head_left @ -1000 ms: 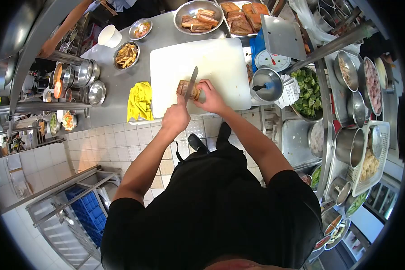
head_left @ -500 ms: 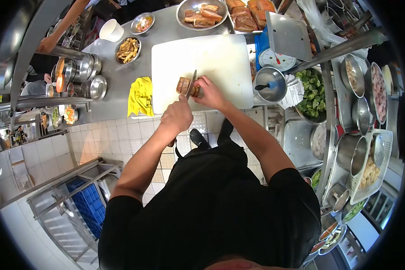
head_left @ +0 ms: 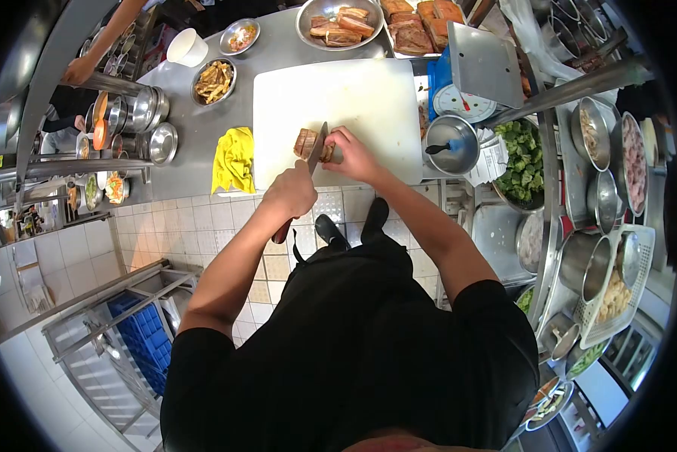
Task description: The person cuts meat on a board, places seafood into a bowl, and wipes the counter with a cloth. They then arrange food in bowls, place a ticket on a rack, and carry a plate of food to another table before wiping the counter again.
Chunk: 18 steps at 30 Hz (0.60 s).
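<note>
My left hand (head_left: 292,190) is wrapped round the handle of a kitchen knife (head_left: 317,145), whose blade points up and away across the white cutting board (head_left: 338,90). Browned meat, seemingly pork belly, lies in pieces on either side of the blade. The left meat piece (head_left: 305,142) shows sliced lines on its top. On the blade's other side, my right hand (head_left: 350,157) grips a smaller meat piece (head_left: 327,154) with curled fingers, close to the steel. The fingers partly cover that piece.
A yellow cloth (head_left: 234,160) lies left of the board. Behind stand a bowl of browned strips (head_left: 213,82) and a bowl of pork pieces (head_left: 340,38). To the right are a blue scale (head_left: 459,94), a steel bowl (head_left: 453,143) and broccoli (head_left: 519,160). Another person's hand (head_left: 79,70) rests upper left.
My left hand has drawn the knife slightly back toward my body and to the left. My right hand and the meat stay almost where they were.
</note>
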Motion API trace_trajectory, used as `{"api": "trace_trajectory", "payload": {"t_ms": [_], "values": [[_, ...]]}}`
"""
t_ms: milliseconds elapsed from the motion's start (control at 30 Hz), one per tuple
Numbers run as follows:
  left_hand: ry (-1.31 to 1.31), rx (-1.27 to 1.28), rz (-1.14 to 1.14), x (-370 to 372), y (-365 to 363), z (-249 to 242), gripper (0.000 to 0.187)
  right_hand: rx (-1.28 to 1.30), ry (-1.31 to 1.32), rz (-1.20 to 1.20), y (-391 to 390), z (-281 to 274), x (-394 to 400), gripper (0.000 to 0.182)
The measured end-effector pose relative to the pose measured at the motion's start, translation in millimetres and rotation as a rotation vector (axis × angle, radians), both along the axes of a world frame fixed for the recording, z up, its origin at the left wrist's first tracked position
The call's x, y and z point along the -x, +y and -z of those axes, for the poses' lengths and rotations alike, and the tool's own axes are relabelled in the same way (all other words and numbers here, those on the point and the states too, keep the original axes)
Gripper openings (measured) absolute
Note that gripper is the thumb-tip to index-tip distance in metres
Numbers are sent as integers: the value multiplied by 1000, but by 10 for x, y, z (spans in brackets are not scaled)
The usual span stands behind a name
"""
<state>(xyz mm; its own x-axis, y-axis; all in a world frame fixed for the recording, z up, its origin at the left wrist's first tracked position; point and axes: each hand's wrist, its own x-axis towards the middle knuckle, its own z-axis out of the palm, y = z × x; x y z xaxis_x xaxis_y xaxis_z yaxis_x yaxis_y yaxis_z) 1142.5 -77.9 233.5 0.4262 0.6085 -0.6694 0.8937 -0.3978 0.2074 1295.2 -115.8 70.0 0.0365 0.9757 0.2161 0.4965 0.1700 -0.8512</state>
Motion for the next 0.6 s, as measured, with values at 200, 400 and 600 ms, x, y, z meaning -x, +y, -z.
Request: {"api": "trace_trajectory", "payload": {"t_ms": [200, 400, 600], "values": [[-234, -60, 35, 164, -53, 223, 41, -51, -57, 25, 25, 18, 51, 49], [-275, -200, 26, 319, -176, 520, 41, -123, -147, 35, 16, -178, 226, 50], [-498, -117, -275, 730, -238, -45, 34, -83, -262, -16, 68, -298, 443, 65]]}}
